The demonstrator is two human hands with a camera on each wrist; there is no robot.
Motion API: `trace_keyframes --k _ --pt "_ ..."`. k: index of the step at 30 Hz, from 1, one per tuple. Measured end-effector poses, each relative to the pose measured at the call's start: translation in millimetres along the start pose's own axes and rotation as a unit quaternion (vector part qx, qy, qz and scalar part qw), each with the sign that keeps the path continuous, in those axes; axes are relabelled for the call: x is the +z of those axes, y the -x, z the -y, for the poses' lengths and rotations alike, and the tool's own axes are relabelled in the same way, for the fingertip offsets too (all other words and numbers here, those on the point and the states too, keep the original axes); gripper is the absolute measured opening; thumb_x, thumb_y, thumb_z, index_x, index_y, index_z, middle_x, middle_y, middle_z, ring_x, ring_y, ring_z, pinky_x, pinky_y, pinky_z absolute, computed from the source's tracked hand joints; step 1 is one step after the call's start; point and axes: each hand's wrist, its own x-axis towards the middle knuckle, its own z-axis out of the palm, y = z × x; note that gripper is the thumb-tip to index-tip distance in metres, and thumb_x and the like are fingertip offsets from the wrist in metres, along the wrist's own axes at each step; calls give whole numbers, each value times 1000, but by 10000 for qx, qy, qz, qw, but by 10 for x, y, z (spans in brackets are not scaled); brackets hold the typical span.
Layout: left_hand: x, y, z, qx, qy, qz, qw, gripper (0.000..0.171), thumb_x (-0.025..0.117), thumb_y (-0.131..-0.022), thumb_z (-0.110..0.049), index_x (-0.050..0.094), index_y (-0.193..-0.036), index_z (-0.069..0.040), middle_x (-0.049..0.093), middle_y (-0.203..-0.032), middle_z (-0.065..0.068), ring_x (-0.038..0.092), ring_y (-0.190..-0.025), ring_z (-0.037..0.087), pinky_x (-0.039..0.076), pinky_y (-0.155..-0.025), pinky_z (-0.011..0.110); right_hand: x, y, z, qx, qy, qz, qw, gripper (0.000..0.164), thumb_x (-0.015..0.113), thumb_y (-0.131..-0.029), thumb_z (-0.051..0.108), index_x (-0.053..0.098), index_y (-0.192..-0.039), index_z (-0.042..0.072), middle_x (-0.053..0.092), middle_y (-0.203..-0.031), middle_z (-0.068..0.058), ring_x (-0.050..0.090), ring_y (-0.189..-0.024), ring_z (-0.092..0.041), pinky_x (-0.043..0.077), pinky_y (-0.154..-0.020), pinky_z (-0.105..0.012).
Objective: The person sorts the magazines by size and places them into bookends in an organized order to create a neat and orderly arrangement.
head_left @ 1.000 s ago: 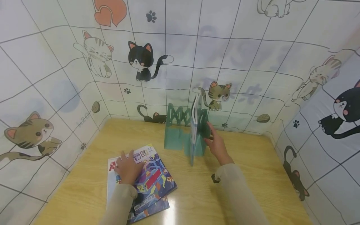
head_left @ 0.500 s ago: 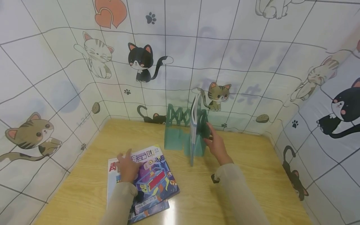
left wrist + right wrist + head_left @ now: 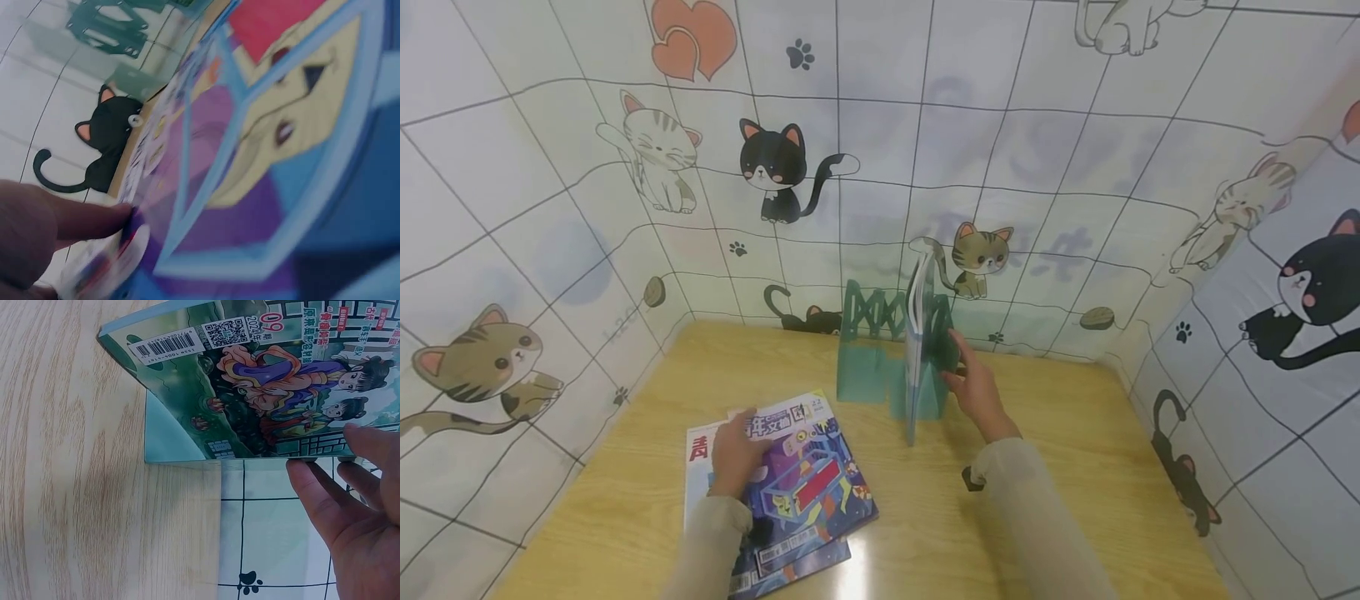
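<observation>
My left hand (image 3: 735, 454) grips the left edge of a purple-blue magazine (image 3: 820, 475) on the table; the fingertips under the edge are hidden. In the left wrist view a finger (image 3: 94, 219) meets that edge beside the cover (image 3: 250, 156). Another magazine (image 3: 698, 446) lies partly beneath it. My right hand (image 3: 981, 400) holds the right panel of a translucent green bookend (image 3: 862, 371), thumb (image 3: 362, 440) against its face and fingers at its rear edge. A magazine (image 3: 914, 358) stands upright in the bookend; its illustrated cover (image 3: 281, 381) shows in the right wrist view.
The wooden table (image 3: 1060, 467) is enclosed by a cat-printed wall covering (image 3: 880, 150) at the back and both sides. Behind the bookend, the back wall is close. Bare wood shows between the flat magazines and the bookend.
The top magazine has shifted slightly right and turned a little under my left hand. That hand has then drawn to its left edge, fingers closer together. The right hand stays on the bookend.
</observation>
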Motion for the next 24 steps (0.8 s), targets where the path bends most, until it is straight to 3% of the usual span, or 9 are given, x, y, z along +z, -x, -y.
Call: trace_keyframes --k 5,8,12,16,20,24 --pt "-119 -75 84 28 53 604 9982 59 76 -80 -15 56 -134 -4 53 -129 29 53 -111 44 45 -91 56 3 -9 -15 69 15 -3 10000 79 65 -90 -3 27 -153 26 39 -145 -29 58 -111 -46 57 -73 -43" --pt "-191 -116 126 81 129 841 9963 62 79 -78 -17 57 -135 -5 56 -126 28 59 -103 40 52 -83 50 2 -6 -11 127 24 35 9999 80 64 -91 -3 25 -153 27 37 -147 -29 57 -112 -47 57 -74 -45" --pt "-289 -136 166 -100 538 1162 9917 71 82 -77 -24 53 -140 -9 54 -130 27 62 -96 35 55 -75 44 -3 -5 -8 152 98 60 9998 81 64 -91 -2 24 -154 30 35 -149 -26 57 -113 -46 56 -75 -45" --pt "-351 -173 210 -172 1102 1590 9810 75 80 -79 -22 46 -146 -13 51 -134 25 64 -91 31 56 -72 42 -2 -13 -25 137 111 27 9998 79 64 -91 -2 26 -153 30 37 -148 -26 58 -111 -46 57 -74 -44" --pt "-412 -188 241 -156 1777 2073 9619 77 76 -80 -12 42 -149 -22 55 -130 21 65 -88 31 57 -72 44 7 -20 -37 145 71 3 9999 78 64 -91 -1 26 -153 28 38 -147 -27 57 -112 -46 57 -75 -44" --pt "-458 -162 229 -83 2088 2287 9508 80 73 -78 -7 42 -148 -30 57 -128 18 66 -90 33 56 -74 45 10 -18 -30 142 67 15 9999 79 64 -91 -2 26 -153 29 37 -148 -27 57 -113 -46 56 -75 -44"
